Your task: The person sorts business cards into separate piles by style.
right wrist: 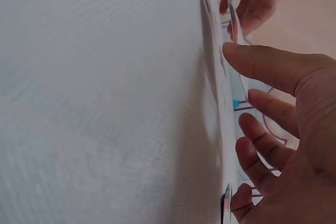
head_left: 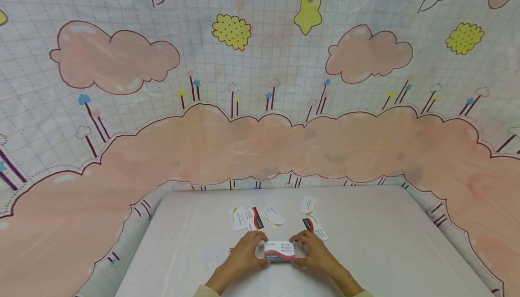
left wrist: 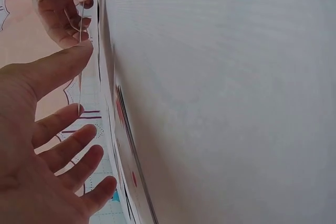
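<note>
Card (head_left: 279,250), pinched in the fingers of left hand (head_left: 245,252) at 9 o'clock, right hand (head_left: 315,252) at 3, is apparently being presented; lowering it would need even release.

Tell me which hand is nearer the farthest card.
Right. The right hand is in front of the farthest card; the left hand is farther off, to its left.
</note>
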`<state>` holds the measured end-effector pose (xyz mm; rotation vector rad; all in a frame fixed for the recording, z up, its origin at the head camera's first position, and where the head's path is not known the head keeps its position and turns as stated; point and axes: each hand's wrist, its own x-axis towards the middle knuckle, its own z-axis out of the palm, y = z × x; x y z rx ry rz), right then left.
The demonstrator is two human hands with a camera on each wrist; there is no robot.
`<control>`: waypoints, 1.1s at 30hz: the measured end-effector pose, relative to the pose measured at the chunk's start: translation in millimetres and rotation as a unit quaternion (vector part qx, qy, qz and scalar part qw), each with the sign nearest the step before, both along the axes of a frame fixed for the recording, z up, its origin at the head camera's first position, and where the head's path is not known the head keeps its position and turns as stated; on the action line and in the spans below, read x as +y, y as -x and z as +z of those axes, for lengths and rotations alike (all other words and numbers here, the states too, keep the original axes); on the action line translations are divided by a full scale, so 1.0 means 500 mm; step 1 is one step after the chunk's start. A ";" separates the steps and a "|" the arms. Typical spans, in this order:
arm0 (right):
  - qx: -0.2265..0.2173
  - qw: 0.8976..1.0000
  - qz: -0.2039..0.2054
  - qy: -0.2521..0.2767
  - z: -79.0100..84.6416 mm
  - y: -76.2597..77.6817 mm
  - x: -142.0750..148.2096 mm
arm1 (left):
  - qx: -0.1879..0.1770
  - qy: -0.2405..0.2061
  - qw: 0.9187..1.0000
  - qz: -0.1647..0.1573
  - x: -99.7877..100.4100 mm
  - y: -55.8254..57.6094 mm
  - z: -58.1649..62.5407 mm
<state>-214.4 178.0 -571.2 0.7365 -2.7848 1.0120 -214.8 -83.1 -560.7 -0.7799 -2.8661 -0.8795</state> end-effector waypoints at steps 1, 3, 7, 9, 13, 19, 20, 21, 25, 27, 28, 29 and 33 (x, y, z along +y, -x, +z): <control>-0.003 1.000 0.000 0.000 -0.002 0.002 0.000 | -0.001 0.001 1.000 0.000 0.000 0.000 -0.001; -0.010 1.000 -0.001 -0.001 -0.004 0.004 0.000 | -0.002 0.003 1.000 0.001 0.001 -0.002 -0.002; -0.023 1.000 -0.003 -0.004 -0.005 0.006 -0.002 | -0.005 0.005 1.000 0.005 0.001 -0.003 -0.004; -0.029 1.000 -0.007 -0.010 -0.006 0.006 -0.003 | -0.005 0.007 1.000 0.006 0.001 -0.002 -0.005; -0.035 0.999 -0.017 -0.022 -0.006 0.004 -0.005 | 0.003 0.012 1.000 0.001 0.002 0.000 -0.008; -0.038 0.998 -0.025 -0.035 -0.008 0.004 -0.007 | -0.012 0.020 1.000 0.002 0.004 0.001 -0.010; -0.039 0.998 -0.027 -0.038 -0.008 0.004 -0.007 | -0.014 0.022 1.000 0.004 0.004 0.001 -0.011; -0.041 0.998 -0.029 -0.041 -0.008 0.004 -0.007 | -0.015 0.023 1.000 0.005 0.005 0.002 -0.012; -0.036 0.998 -0.027 -0.046 -0.009 0.005 -0.007 | -0.011 0.026 1.000 0.009 0.006 0.002 -0.014; -0.033 0.998 -0.026 -0.047 -0.010 0.005 -0.007 | -0.008 0.028 1.000 0.009 0.006 0.002 -0.015; -0.034 0.998 -0.027 -0.048 -0.011 0.005 -0.007 | -0.007 0.029 1.000 0.009 0.006 0.002 -0.015; -0.034 0.998 -0.027 -0.049 -0.011 0.004 -0.007 | -0.006 0.030 1.000 0.008 0.006 0.002 -0.015; -0.036 0.998 -0.030 -0.048 -0.012 0.003 -0.007 | -0.007 0.036 0.999 0.008 0.006 0.001 -0.013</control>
